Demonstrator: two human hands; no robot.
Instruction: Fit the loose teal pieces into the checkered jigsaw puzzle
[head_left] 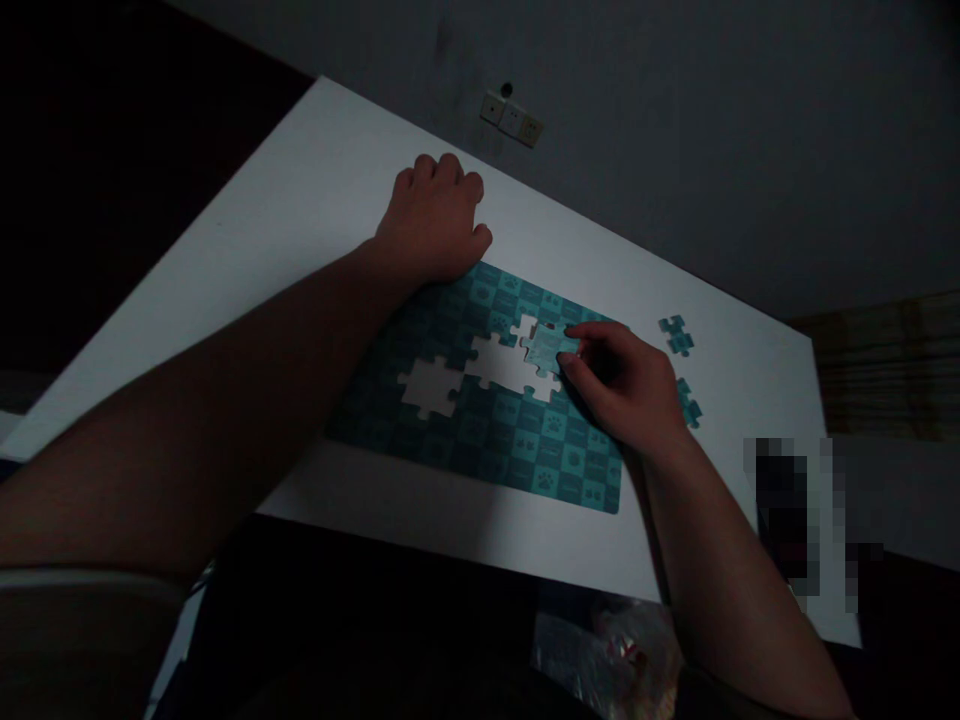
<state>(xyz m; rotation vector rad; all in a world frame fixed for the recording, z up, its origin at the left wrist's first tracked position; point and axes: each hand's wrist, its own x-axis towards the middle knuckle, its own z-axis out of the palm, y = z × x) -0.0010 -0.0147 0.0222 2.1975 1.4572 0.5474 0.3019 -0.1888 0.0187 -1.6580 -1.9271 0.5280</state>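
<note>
A teal jigsaw puzzle with a checkered paw-print pattern lies on the white table, with white gaps in its middle. My right hand pinches a teal puzzle piece between thumb and fingers over the right end of the gaps. Whether that piece lies flat or is slightly tilted, I cannot tell. At the puzzle's far left edge my left hand rests palm down on the table, thumb apart and fingers bent, holding nothing. My left forearm covers part of the puzzle's left side.
Right of the puzzle lie loose pieces and more loose pieces, partly behind my right hand. The white table meets a wall with sockets. A clear plastic bag is below the near edge. The room is dim.
</note>
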